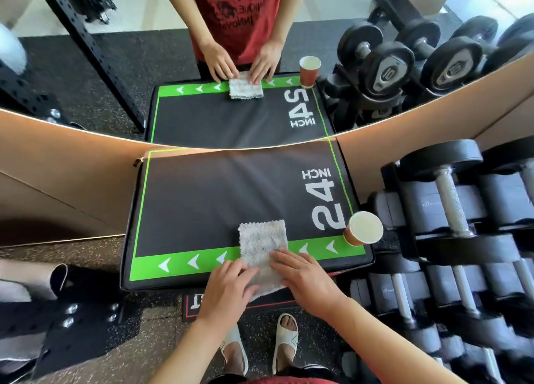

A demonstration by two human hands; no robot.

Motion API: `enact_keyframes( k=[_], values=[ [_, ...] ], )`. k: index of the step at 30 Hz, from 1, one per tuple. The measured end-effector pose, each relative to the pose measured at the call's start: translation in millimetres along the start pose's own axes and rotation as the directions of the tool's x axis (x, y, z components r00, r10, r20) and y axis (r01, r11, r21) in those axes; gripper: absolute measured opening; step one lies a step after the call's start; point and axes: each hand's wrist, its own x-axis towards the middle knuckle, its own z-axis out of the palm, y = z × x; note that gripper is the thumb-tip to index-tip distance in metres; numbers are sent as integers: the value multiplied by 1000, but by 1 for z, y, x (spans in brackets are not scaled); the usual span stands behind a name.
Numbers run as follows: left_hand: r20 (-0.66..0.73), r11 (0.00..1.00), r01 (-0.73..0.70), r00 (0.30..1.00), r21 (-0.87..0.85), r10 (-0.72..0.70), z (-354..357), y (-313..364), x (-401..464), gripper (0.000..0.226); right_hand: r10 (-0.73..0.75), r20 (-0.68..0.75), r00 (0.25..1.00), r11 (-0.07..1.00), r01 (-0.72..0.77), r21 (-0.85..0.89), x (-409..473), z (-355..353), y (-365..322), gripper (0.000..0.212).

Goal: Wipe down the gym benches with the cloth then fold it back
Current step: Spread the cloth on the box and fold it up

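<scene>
A grey-white speckled cloth [261, 243] lies folded on the near edge of the black padded box [208, 198] with a green arrow stripe and "24 INCH" printed on it. The cloth's near end hangs slightly over the front edge. My left hand [228, 285] rests flat on the cloth's near left part, fingers straight. My right hand [306, 276] presses on its near right part, fingers extended. A mirror behind the box repeats the whole scene.
A red paper cup [363, 228] stands at the box's right near corner. Racks of black dumbbells [450, 210] fill the right side. A black metal frame base with bolts [72, 320] sits on the floor at left. My feet in white slippers [284, 340] stand below.
</scene>
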Motion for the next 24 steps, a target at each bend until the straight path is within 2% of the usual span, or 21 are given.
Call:
enact_keyframes(
  k=[5, 12, 24],
  values=[
    [-11, 1000, 15, 1000, -2, -15, 1, 4, -3, 50, -58, -54, 997, 997, 56, -43, -5, 1, 0, 51],
    [19, 998, 40, 999, -43, -40, 2, 2, 5, 41, -4, -188, 982, 998, -9, -69, -3, 9, -4, 29],
    [67, 1000, -28, 997, -7, 29, -3, -1, 20, 38, -103, -231, 968, 975, 53, -215, 11, 1, -11, 15]
  ],
)
